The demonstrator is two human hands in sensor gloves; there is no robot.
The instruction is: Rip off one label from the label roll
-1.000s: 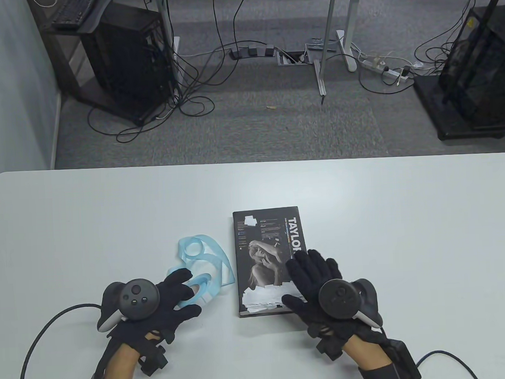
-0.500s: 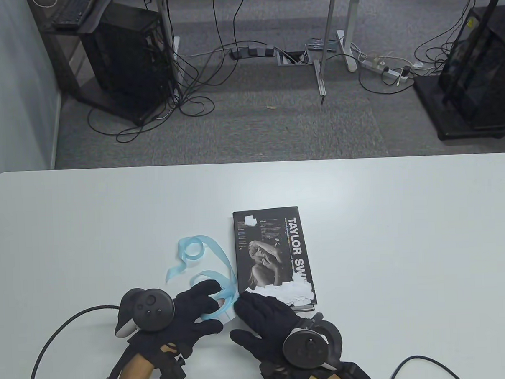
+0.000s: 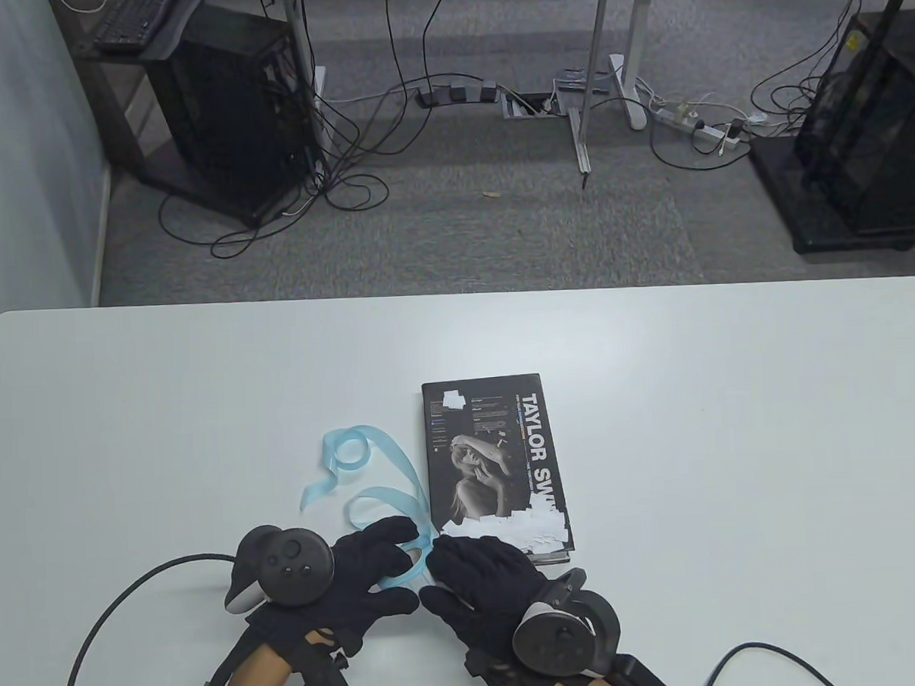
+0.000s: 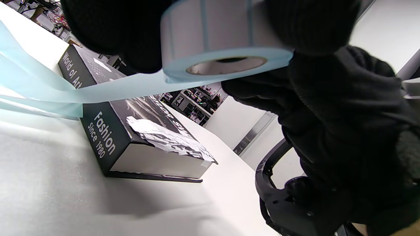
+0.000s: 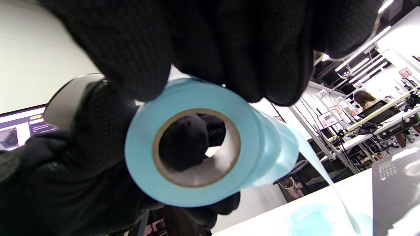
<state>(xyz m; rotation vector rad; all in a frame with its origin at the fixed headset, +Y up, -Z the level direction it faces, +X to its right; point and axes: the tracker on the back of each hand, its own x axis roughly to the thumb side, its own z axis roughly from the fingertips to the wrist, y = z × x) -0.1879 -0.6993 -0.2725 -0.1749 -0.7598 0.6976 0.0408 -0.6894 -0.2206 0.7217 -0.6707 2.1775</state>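
Note:
The label roll [image 4: 226, 42] is a small roll of white labels on light blue backing with a cardboard core; it also shows in the right wrist view [image 5: 197, 144]. My left hand [image 3: 361, 571] grips it a little above the table near the front edge. My right hand [image 3: 475, 566] has its fingers on the roll's outer face, touching the left hand. A long empty blue backing strip [image 3: 379, 468] curls from the roll across the table. Whether a label is pinched is hidden.
A black book [image 3: 493, 463] lies flat just right of the strip, with several torn white labels [image 3: 537, 525] stuck on its near end. The table's [image 3: 734, 422] front edge is close under both hands. Glove cables trail off at the bottom.
My right hand left the book and came left to the roll in my left hand. The left hand and roll shifted right, and the backing strip uncurled.

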